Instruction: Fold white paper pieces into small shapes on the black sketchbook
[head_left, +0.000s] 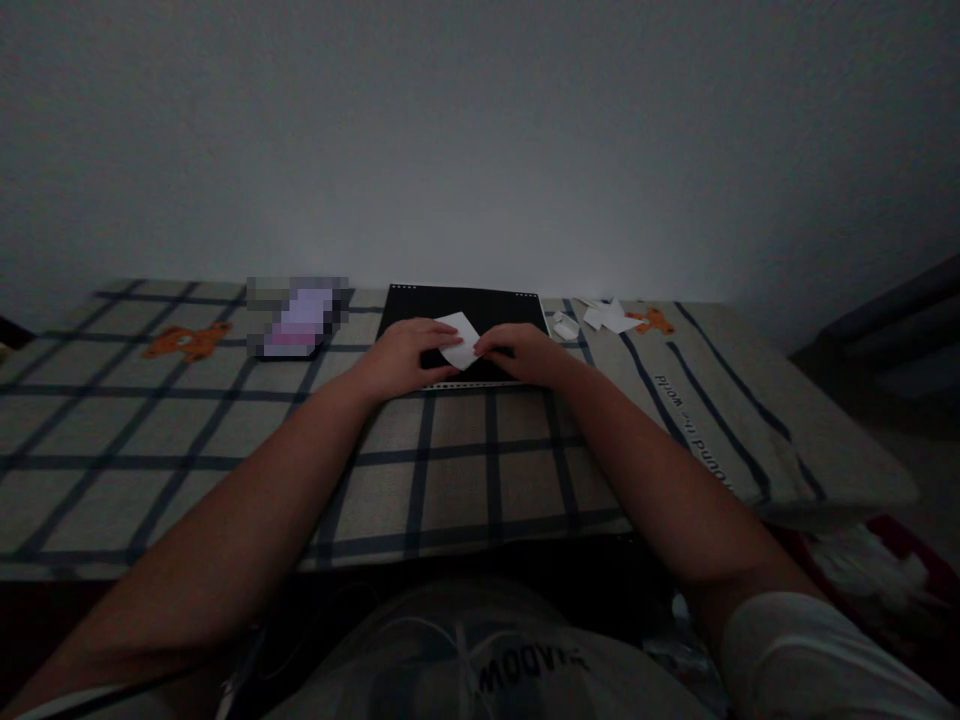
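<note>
A small white sheet of paper (pixel 459 345), turned cornerwise, is between my hands over a black sheet with punched edges (pixel 465 301). My left hand (pixel 405 357) has its fingers closed on the paper's left side. At the right corner, my right hand (pixel 521 353) pinches the paper between thumb and fingers. Whether the paper is folded is too small to tell. Just right of the black sheet lies a small white folded piece (pixel 565 327). Beyond it are several loose white paper pieces (pixel 611 316).
A checked cloth (pixel 457 480) covers the table, with orange bear figures on it. To the left, a phone-like device (pixel 300 320) with a blurred-out screen rests on the cloth. A plain wall (pixel 480 150) stands behind. Below right is a red container (pixel 919 545) with white stuff inside.
</note>
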